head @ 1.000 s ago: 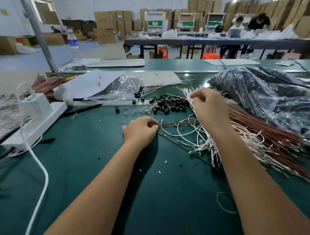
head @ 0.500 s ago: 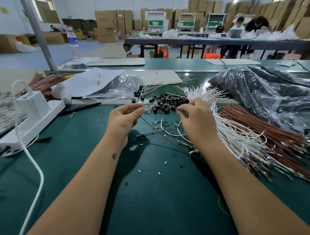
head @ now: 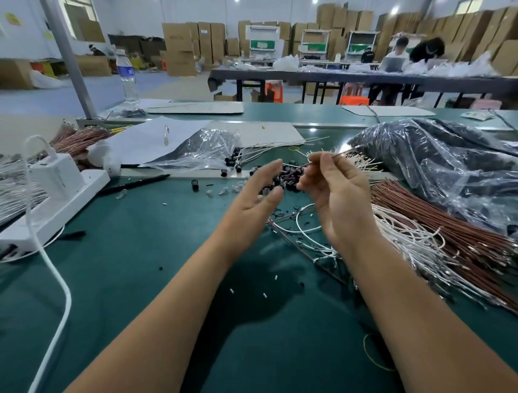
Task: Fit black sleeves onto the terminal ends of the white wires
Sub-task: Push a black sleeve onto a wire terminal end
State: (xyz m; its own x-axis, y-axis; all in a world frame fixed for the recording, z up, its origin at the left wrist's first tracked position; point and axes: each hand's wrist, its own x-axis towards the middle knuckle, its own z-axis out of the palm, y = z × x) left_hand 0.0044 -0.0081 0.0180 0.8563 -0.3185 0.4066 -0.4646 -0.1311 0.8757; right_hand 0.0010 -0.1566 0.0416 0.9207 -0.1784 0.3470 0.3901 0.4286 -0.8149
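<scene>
White wires (head: 403,238) fanned on green surface (head: 140,280), black sleeves (head: 288,179) heaped beyond hands, left hand (head: 252,196) raised, fingers straight, empty, right hand (head: 333,196) raised, pinched thin brown wire (head: 340,153)

The scene is brightly and evenly lit from overhead ceiling lamps (head: 236,1), with added daylight from a window (head: 84,19) at upper left. Soft, diffuse shadows fall on the green table (head: 140,266) beneath the forearms. Glare spots show on the clear plastic bag (head: 437,168) and on the metal strip (head: 343,146) beside it. Both hands, left hand (head: 253,193) and right hand (head: 336,193), show motion blur. Wide-angle distortion bends the pole (head: 70,61) and table edges. Background boxes (head: 179,47) appear soft.
</scene>
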